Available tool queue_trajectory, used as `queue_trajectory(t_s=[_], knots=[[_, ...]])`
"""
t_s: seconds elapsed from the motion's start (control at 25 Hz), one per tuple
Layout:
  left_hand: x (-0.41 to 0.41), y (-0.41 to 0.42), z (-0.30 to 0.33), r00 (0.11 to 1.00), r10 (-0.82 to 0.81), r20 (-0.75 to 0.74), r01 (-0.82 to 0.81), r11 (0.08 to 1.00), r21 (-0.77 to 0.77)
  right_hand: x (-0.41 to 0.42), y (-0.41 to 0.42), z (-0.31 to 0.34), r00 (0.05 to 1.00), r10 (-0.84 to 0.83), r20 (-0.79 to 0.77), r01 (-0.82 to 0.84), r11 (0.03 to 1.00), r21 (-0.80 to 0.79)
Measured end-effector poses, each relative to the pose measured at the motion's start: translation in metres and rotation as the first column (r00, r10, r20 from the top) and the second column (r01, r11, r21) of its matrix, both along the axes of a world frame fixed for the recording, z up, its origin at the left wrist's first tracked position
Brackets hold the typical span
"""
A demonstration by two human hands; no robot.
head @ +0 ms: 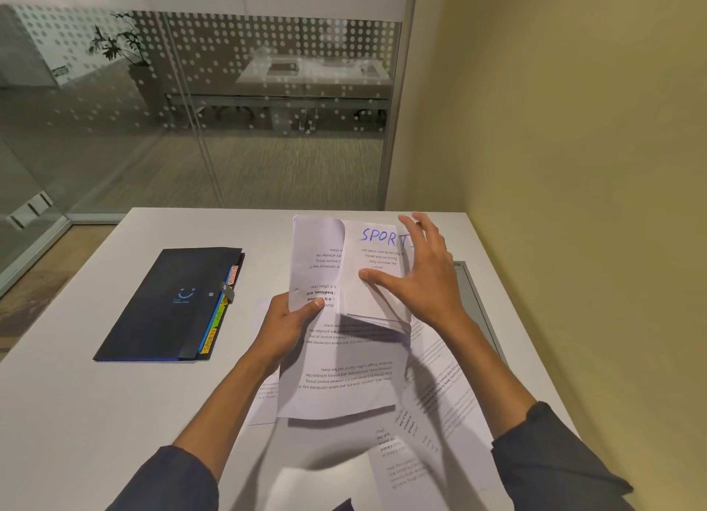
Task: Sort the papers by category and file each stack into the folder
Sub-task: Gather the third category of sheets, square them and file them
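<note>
Item: paper stack [325, 265], raised above the surface [95, 415], top sheet marked "SPORT…" (rest hidden). Left hand [285, 327]: fingers clamped on stack's near-left corner. Right hand [424, 277]: fingers spread, flat on top sheet. Loose papers [344, 376] lie beneath. Folder [168, 304]: closed, well left, w/ colour tabs. Step, prob.: sorting by category. Next: separate the sports sheet w/o dragging others.

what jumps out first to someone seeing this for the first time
The blue handwritten SPORTS heading on the raised sheaf of papers, mid-table, catches the eye first; the left hand pinches the sheaf's lower left corner and the right hand spreads flat over it. Next comes the dark folder lying to the left, closed, with coloured tabs along its right edge.
</note>
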State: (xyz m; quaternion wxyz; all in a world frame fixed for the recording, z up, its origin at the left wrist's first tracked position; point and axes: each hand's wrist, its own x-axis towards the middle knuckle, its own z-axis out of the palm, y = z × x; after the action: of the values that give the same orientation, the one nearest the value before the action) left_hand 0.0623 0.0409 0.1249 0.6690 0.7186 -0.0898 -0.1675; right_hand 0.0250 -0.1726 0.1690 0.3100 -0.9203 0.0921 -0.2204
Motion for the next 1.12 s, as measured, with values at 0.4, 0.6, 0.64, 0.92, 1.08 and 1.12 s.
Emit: queue_trajectory(t_s=[0.4,0.6,0.64,0.92,1.08,1.12], knots=[[0.002,0.002,-0.003,1.000,0.004,0.004,-0.004,1.000,-0.022,-0.003,-0.003,-0.007,0.958,-0.011,0.288,0.079,0.972,-0.223],[0.005,0.003,-0.006,1.000,0.027,-0.003,-0.027,0.998,-0.051,-0.022,0.021,-0.016,0.905,0.227,0.360,-0.182,0.971,-0.154],[0.006,0.004,-0.006,0.999,0.032,-0.003,-0.033,0.998,-0.055,-0.025,0.025,-0.019,0.888,0.275,0.368,-0.223,0.958,-0.179],[0.007,0.008,-0.007,0.998,0.010,-0.056,-0.017,0.993,-0.117,-0.031,0.028,-0.037,0.979,0.128,0.160,-0.185,0.890,0.417],[0.009,0.011,-0.010,0.997,-0.003,-0.080,-0.007,0.993,-0.121,-0.026,0.006,-0.053,0.980,0.155,-0.120,0.002,0.603,0.797],[0.010,0.012,-0.013,0.997,-0.017,-0.080,0.009,0.994,-0.108,-0.026,0.003,-0.060,0.970,0.182,-0.161,0.025,0.585,0.811]])
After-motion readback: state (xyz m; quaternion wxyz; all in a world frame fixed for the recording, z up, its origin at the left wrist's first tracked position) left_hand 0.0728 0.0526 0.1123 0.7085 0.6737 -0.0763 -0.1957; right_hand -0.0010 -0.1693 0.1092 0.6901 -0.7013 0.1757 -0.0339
